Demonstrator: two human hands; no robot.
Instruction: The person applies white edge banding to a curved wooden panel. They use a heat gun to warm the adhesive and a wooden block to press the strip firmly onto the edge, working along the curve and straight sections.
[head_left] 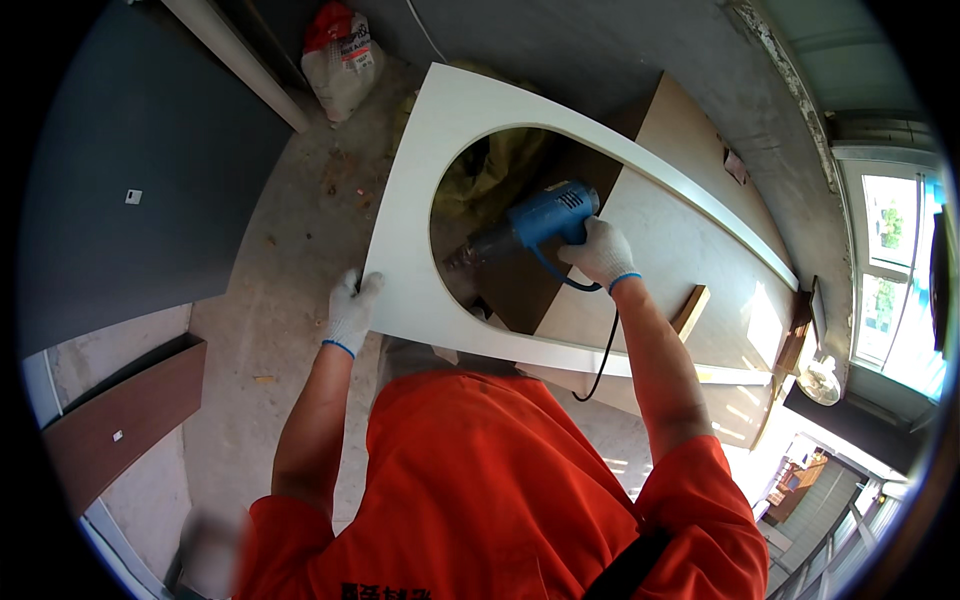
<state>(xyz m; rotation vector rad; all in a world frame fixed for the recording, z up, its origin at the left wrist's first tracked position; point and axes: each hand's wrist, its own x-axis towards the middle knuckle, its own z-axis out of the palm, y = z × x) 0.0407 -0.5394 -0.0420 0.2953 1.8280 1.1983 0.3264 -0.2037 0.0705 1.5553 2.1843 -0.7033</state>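
My right hand (600,252), in a white knit glove with a blue cuff, is wrapped round the handle of a blue heat gun (548,215). The gun's dark nozzle points left and down, over the rounded opening near the inner edge of a white panel (415,200). A cord (608,362) hangs from the gun past the panel's near edge. At the panel's left end, my left hand (350,312), gloved the same way, grips the corner edge; part of its fingers is hidden. Through the opening show dark brown board and yellowish crumpled material.
Light boards (640,235) lie under the panel, with a wood strip (690,312) across them. A red and white sack (342,65) stands on the concrete floor. Large dark grey (170,150) and brown (130,415) boards are at left. A window (888,270) is at right.
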